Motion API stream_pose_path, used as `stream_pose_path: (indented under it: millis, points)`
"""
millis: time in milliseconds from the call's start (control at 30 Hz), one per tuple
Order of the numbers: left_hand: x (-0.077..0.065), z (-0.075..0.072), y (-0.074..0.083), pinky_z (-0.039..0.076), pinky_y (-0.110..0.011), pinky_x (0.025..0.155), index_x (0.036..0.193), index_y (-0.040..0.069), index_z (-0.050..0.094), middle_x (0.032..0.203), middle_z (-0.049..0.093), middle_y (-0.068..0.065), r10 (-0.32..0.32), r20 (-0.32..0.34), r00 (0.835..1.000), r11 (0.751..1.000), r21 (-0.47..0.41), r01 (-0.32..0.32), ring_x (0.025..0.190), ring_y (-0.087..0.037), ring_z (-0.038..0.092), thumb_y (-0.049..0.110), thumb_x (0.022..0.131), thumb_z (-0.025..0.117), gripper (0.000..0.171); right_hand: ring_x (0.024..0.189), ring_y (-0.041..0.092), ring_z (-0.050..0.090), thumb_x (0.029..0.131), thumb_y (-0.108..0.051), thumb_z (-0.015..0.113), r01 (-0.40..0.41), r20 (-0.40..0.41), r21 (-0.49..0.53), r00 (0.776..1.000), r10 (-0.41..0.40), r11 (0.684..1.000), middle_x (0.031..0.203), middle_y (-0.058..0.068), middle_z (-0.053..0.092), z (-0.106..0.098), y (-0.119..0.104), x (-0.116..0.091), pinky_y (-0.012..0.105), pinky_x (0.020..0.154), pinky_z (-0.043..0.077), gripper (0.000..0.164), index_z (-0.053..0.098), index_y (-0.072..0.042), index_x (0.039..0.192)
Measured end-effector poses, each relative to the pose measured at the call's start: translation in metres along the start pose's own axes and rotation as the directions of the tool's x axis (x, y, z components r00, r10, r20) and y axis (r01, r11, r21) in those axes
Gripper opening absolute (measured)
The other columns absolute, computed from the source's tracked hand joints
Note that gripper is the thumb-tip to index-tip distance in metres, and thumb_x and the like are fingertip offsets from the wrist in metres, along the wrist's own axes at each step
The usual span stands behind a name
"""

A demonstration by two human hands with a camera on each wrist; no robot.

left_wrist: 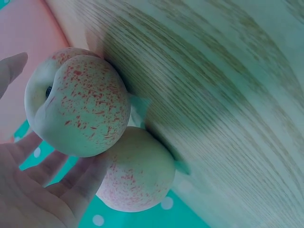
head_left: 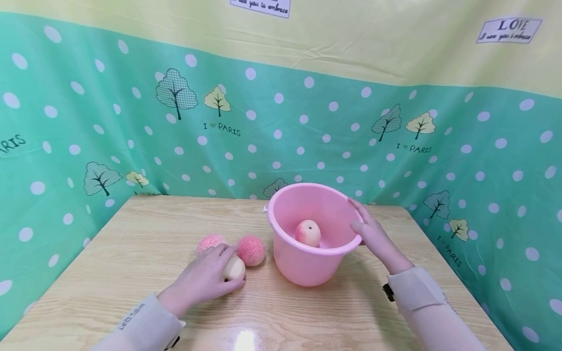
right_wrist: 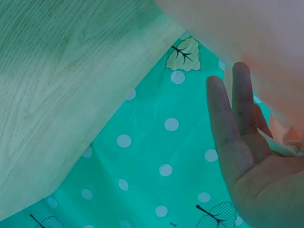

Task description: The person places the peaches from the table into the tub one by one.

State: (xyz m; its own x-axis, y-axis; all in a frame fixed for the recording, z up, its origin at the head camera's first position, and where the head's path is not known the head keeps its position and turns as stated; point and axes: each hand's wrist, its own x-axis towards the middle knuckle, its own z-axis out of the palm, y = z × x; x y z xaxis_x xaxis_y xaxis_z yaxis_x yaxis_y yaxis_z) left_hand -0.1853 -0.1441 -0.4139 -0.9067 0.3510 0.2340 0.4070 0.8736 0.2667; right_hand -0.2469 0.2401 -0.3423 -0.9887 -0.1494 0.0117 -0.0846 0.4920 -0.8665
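My left hand (head_left: 204, 275) reaches round a cream toy peach (head_left: 234, 269) on the table, thumb on its near side. In the left wrist view this speckled peach (left_wrist: 90, 104) sits between the spread fingers and the thumb, whose tip stands apart from it. Two pinker peaches, one at the back left (head_left: 210, 242) and one to the right (head_left: 251, 250), lie close by. My right hand (head_left: 375, 236) grips the right rim of a pink bucket (head_left: 303, 265), thumb over the edge. Inside the bucket lies another peach (head_left: 308, 233).
The bucket stands on a wooden table (head_left: 145, 243), right of the loose peaches. A white handle joint (head_left: 265, 209) shows at its left rim. Green polka-dot cloth (head_left: 281, 131) hangs behind the table and along both sides.
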Motion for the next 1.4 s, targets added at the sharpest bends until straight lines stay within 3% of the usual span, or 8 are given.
stream_pose_path:
  millis: [300,800,1400]
  points:
    - [-0.001,0.001,0.001,0.052,-0.050,0.095,0.135,0.011,0.057,0.126,0.060,-0.011,-0.015,0.044,0.999,1.000,0.028,0.013,0.117,-0.031,0.056,0.048,0.079,0.076,0.070,0.109,0.042,0.059,0.095,-0.010,0.039,0.006,0.001,-0.004,1.000,-0.006,1.000,0.157,0.027,0.027,-0.001,0.001,0.000,0.033,0.075,0.054,0.070,0.013,-0.016,0.160]
    - [-0.002,0.008,0.003,0.048,-0.052,0.100,0.132,0.011,0.058,0.125,0.059,-0.016,0.030,0.058,0.998,0.999,0.021,-0.031,0.115,-0.036,0.058,0.039,0.078,0.078,0.064,0.106,0.040,0.061,0.095,-0.011,0.040,0.008,0.003,-0.004,1.000,-0.008,1.000,0.157,0.026,0.027,-0.001,0.002,0.000,0.034,0.075,0.055,0.071,0.012,-0.017,0.160]
    - [-0.006,0.014,0.001,0.049,-0.052,0.099,0.135,0.015,0.056,0.131,0.056,-0.017,-0.055,0.071,0.996,0.995,-0.083,0.061,0.120,-0.035,0.057,0.036,0.075,0.081,0.069,0.106,0.040,0.061,0.095,-0.011,0.040,-0.002,-0.003,-0.006,1.000,0.002,1.000,0.157,0.026,0.028,-0.001,0.001,0.000,0.036,0.076,0.055,0.071,0.013,-0.017,0.160]
